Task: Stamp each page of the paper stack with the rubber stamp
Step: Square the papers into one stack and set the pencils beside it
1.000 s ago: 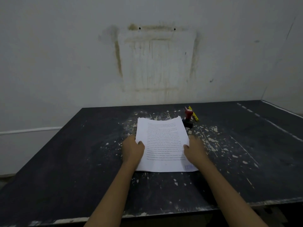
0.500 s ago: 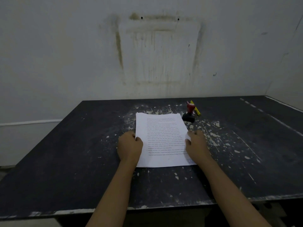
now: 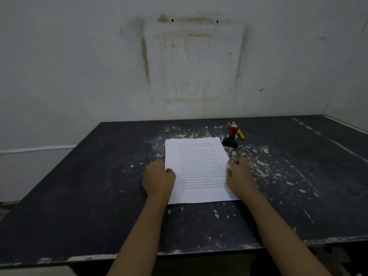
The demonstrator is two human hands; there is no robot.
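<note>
Head view: left hand (image 3: 159, 179) and right hand (image 3: 240, 176), fingers curled onto the side edges of the paper stack (image 3: 197, 170), lying centre on the surface (image 3: 79, 196), long axis pointing away toward the wall. Risk: sheets fan or skew if either hand slips. Rubber stamp (image 3: 231, 137) stands upright just beyond the stack's far right corner.

white paper stack (image 3: 196, 166), red-topped black rubber stamp (image 3: 231, 136)
</note>
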